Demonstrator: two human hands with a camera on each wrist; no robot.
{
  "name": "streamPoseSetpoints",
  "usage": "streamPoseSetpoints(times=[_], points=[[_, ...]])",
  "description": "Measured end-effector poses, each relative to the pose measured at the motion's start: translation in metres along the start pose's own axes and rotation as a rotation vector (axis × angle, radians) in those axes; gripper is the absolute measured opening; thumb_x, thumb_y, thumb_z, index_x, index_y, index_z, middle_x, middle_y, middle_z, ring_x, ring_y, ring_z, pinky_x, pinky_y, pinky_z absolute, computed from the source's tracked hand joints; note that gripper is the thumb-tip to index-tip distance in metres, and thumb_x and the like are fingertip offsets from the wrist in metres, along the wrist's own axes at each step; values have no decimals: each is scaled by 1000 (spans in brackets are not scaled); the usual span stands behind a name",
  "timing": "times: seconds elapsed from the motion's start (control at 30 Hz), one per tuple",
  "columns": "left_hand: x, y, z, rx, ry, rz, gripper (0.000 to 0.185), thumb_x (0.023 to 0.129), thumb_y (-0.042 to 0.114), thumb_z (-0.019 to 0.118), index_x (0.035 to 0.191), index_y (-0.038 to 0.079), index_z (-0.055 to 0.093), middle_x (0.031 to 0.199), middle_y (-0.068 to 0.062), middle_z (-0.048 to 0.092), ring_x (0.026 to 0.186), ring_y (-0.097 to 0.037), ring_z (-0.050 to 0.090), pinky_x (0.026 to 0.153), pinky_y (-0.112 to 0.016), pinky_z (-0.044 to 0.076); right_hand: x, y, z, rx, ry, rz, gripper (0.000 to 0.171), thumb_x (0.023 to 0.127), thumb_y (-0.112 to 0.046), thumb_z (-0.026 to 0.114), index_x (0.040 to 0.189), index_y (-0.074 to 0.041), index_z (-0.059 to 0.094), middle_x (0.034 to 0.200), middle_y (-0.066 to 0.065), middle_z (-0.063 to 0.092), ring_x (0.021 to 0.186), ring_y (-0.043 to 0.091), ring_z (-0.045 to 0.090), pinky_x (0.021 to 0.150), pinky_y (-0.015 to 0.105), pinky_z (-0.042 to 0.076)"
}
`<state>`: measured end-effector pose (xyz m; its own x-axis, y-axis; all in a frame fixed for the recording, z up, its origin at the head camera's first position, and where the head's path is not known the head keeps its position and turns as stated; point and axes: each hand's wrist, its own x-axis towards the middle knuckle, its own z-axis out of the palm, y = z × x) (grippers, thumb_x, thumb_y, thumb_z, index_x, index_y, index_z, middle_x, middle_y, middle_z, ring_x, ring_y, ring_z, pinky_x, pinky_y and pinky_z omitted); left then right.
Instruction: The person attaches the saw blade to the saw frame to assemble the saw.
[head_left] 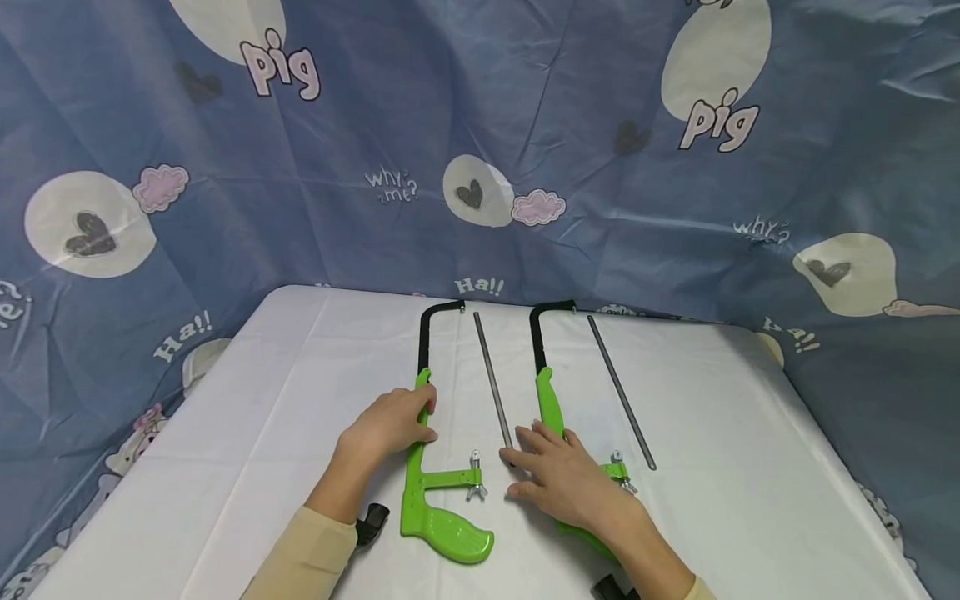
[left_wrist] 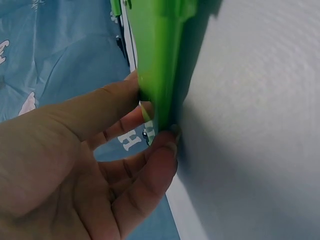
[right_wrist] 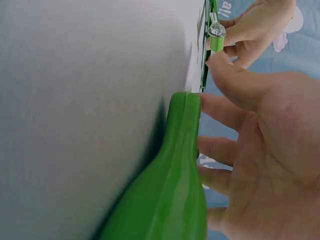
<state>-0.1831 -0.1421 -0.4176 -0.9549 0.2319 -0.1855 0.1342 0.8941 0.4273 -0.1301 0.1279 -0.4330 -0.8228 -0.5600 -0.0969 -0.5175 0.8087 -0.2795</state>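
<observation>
- Two green hacksaw frames lie side by side on the white table (head_left: 285, 375), handles toward the person and black metal arms pointing away.
- The left hacksaw frame (head_left: 423, 492) lies under the left hand (head_left: 390, 423); the fingers curl over the upper green part of the frame and pinch it against the thumb, as the left wrist view shows.
- The right hacksaw frame (head_left: 549, 404) lies partly under the right hand (head_left: 566, 479), which rests on its middle with fingers spread and nearly straight, tips toward the left.
- Two loose saw blades lie on the table, one to the right of each frame: the left blade (head_left: 491, 387) between the two frames, the right blade (head_left: 621, 390) beyond the right frame.
- The right hand's fingertips lie just beside the near end of the left blade; whether they touch it cannot be told.
- Two wing nuts show, one per frame: the left wing nut (head_left: 476, 483) at the end of the left frame's short green arm, the right wing nut (head_left: 619, 471) just beside the right hand.
- A blue cartoon-print cloth (head_left: 600, 167) hangs behind and around the table.
</observation>
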Motion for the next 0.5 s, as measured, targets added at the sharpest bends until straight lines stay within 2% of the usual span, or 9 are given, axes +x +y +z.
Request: streamPoseSetpoints(times=[0.17, 0.5], points=[[-1, 2, -1, 17, -5, 18, 26, 82, 18, 81, 95, 13, 58, 78, -2, 57, 72, -19, 51, 63, -30, 39, 1, -1, 0, -21, 11, -5, 52, 95, -44, 62, 140, -19, 57, 154, 7, 46, 146, 38, 35, 111, 68, 27], [-1, 2, 1, 26, 2, 10, 26, 83, 18, 80, 93, 12, 57, 78, -3, 56, 71, -18, 51, 62, -30, 39, 2, -4, 1, -34, 31, -1, 48, 95, -37, 65, 137, -15, 59, 150, 6, 51, 142, 36, 42, 112, 64, 31]])
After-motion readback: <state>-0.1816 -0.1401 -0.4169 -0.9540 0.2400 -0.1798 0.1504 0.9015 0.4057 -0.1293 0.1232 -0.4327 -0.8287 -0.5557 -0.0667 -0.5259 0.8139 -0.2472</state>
